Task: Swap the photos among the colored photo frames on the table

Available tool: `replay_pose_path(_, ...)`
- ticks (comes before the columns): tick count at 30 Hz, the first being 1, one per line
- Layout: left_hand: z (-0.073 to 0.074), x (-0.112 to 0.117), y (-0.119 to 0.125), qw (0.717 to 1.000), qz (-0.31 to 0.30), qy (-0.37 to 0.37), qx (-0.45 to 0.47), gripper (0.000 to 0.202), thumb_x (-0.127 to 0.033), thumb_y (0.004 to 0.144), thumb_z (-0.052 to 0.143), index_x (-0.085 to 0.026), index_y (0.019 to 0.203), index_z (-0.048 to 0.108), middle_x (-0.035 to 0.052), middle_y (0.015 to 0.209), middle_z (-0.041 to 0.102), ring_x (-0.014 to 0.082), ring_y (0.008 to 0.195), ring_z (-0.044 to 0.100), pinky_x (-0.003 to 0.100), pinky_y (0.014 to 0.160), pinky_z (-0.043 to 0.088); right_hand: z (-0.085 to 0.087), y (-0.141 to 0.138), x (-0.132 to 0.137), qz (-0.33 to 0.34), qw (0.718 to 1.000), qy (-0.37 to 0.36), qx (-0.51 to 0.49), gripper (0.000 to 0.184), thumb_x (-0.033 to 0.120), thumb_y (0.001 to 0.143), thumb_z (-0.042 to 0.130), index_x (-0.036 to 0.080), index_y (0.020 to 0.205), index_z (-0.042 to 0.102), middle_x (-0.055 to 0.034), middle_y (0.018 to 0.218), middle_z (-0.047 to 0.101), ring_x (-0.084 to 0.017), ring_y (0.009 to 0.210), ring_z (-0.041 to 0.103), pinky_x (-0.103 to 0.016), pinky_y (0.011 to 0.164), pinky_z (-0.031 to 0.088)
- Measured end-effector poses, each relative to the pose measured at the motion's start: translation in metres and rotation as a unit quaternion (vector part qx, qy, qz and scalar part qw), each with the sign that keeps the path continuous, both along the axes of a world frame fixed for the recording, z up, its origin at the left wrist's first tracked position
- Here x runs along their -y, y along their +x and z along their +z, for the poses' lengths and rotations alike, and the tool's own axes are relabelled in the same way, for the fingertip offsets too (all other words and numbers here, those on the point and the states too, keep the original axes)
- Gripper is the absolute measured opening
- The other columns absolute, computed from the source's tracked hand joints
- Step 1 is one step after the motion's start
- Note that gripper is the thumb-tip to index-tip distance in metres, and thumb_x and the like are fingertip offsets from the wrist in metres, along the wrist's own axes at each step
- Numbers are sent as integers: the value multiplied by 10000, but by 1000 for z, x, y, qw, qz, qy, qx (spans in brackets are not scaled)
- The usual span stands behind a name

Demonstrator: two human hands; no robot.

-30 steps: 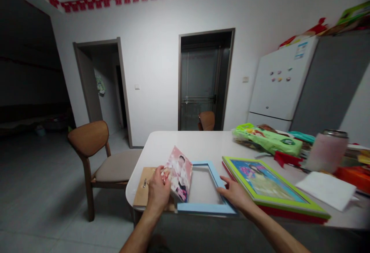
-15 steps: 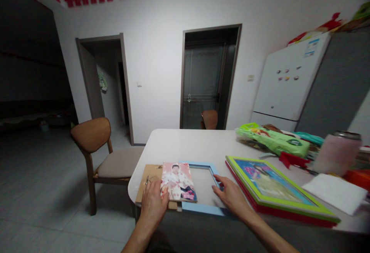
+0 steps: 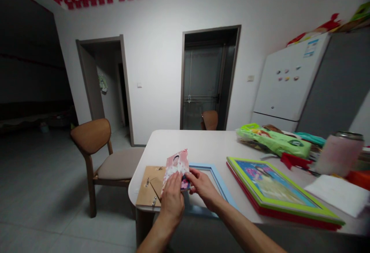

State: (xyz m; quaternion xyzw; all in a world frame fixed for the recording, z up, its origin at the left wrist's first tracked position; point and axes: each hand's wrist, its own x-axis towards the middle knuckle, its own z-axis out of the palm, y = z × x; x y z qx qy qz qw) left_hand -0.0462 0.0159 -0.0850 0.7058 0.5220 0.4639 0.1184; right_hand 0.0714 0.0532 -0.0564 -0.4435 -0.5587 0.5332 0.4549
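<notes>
Close to the near left corner of the counter (image 3: 202, 141), the photo (image 3: 176, 162) tilts up between the board (image 3: 143, 195) and blue frame (image 3: 222, 183). The right hand (image 3: 204, 188) pinches its lower right corner, grip narrow; the left hand (image 3: 172, 195) covers its front, closure unclear, probably steadying it. Both wrists angle inward.

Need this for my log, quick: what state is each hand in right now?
Left hand: closed, holding the photo near its bottom.
Right hand: closed, holding the same photo at its right edge.
</notes>
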Motion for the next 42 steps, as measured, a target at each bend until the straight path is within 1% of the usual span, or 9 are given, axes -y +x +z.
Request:
replay_pose_path(2,7,-4,3,984,-8,0,178,381,-159,709,397,-152,1071,517,83,1130,535,200,1087,434,353,961,285,5,0,6,-28,999,-4,-37,412,406,705,464,148,1022,512,-51,780,594,-87,561,536,-181,447,415)
replay_pose_path(5,12,-6,16,921,-21,-39,388,346,-283,759,391,-127,1038,523,96,1001,607,212,962,536,338,856,393,0,6,11,-71,995,-72,-25,442,400,733,426,150,1095,459,-100,908,598,-123,669,586,-224,537,460)
replay_pose_path(10,3,-7,36,883,-64,-102,453,436,-289,735,427,-102,1129,436,119,1030,594,195,934,559,284,795,434,-12,37,1,-98,993,-50,-45,457,220,725,343,131,1170,397,-88,778,657,-166,627,614,-264,536,467)
replay_pose_path(14,-3,-4,30,914,-27,-139,380,507,-180,681,483,-80,1169,386,162,1185,473,197,1063,467,295,894,359,-15,78,-19,-143,981,3,133,487,148,676,327,92,1140,465,-88,691,669,-180,586,616,-248,505,452)
replay_pose_path(19,-7,10,30,986,-51,-134,90,467,-158,664,469,-71,1122,459,138,1175,482,200,1104,415,305,965,282,-28,98,-35,-150,937,43,312,463,142,657,329,94,1054,563,-75,676,675,-165,569,608,-214,487,423)
replay_pose_path(23,-12,17,34,988,-63,-139,-22,489,-162,673,454,-51,1148,432,153,1221,436,210,1146,365,318,984,259,-35,89,-40,-161,923,51,345,452,146,652,336,88,1029,579,-79,728,675,-156,610,607,-209,525,411)
replay_pose_path(33,-15,25,36,975,-76,-130,-163,537,-186,660,479,-113,1187,405,120,1298,345,251,1205,269,440,1009,154,-35,80,-33,-206,850,117,470,352,208,694,386,127,965,595,-135,858,626,-214,802,555,-279,690,370)
replay_pose_path(39,-13,21,43,959,-87,-136,-231,549,-170,636,500,-100,1176,426,152,1277,365,285,1201,267,469,1000,143,-41,76,-25,-217,768,171,578,411,206,705,449,142,1108,499,-116,919,566,-216,898,479,-286,754,345)
replay_pose_path(42,-8,24,41,958,-94,-144,-229,578,-173,623,512,-86,1186,412,160,1275,365,284,1195,281,454,1001,157,-39,70,-19,-200,772,183,574,362,240,731,440,169,1074,529,-109,968,552,-217,904,472,-293,742,348)
